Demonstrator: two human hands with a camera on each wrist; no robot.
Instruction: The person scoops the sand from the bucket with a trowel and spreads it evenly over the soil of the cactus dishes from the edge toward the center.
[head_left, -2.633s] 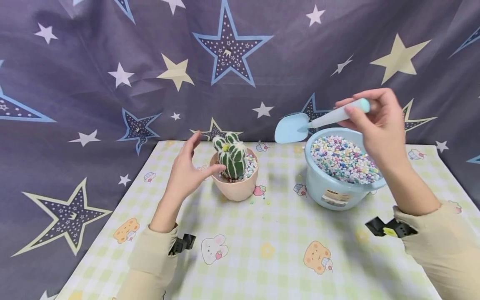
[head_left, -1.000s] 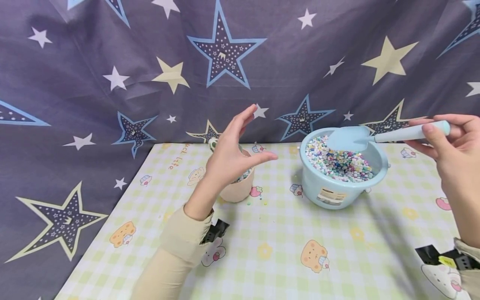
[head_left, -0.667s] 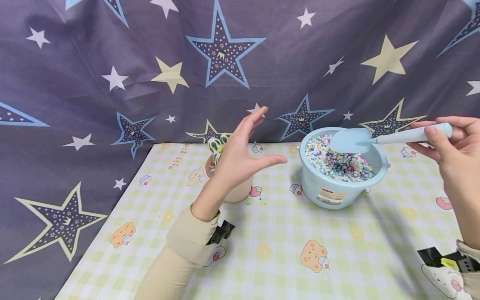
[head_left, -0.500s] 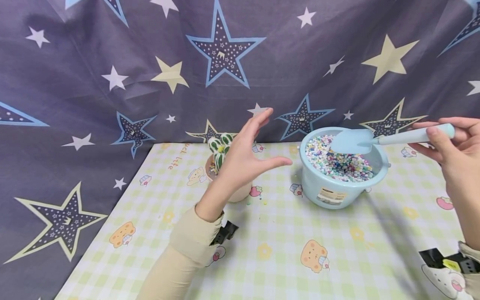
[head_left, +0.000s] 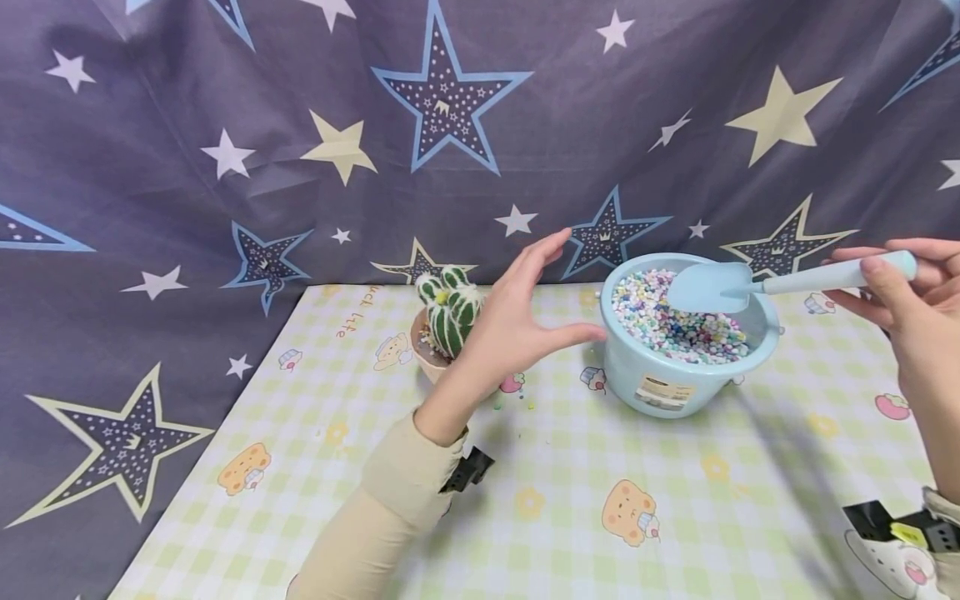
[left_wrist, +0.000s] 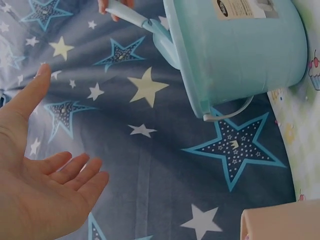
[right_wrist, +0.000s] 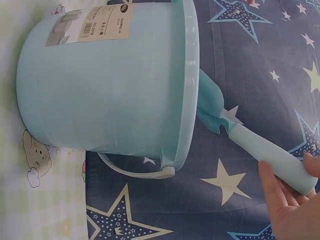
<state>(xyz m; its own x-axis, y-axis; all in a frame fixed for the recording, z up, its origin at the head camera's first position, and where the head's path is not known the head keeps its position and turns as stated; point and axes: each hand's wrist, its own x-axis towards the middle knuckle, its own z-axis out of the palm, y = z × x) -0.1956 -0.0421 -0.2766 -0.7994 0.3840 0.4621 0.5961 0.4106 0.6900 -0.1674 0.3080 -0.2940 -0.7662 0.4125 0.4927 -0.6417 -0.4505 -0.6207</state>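
Note:
In the head view, my right hand (head_left: 918, 304) grips the pale handle of a light blue toy shovel (head_left: 708, 287). Its blade hangs over a light blue bucket (head_left: 667, 392) that holds small multicoloured beads (head_left: 678, 329), with a hollow in their middle. My left hand (head_left: 513, 329) is in the air, thumb and fingers spread apart, nothing between them; the thumb tip is close to the bucket's left rim. Behind that hand a potted cactus (head_left: 450, 321) is partly hidden, in a peach pot (head_left: 429, 362). The right wrist view shows the shovel (right_wrist: 265, 155) held near the handle's end.
A checked tablecloth (head_left: 555, 500) with cartoon prints covers the table. A dark curtain (head_left: 300, 100) with stars hangs right behind it. A few loose beads (head_left: 531, 407) lie on the cloth near the pot. The bucket's handle (right_wrist: 137, 174) hangs down its side.
My left hand has moved from the cactus pot rightward toward the bucket. The shovel has gone from left of the bucket to over the beads, where a hollow now shows.

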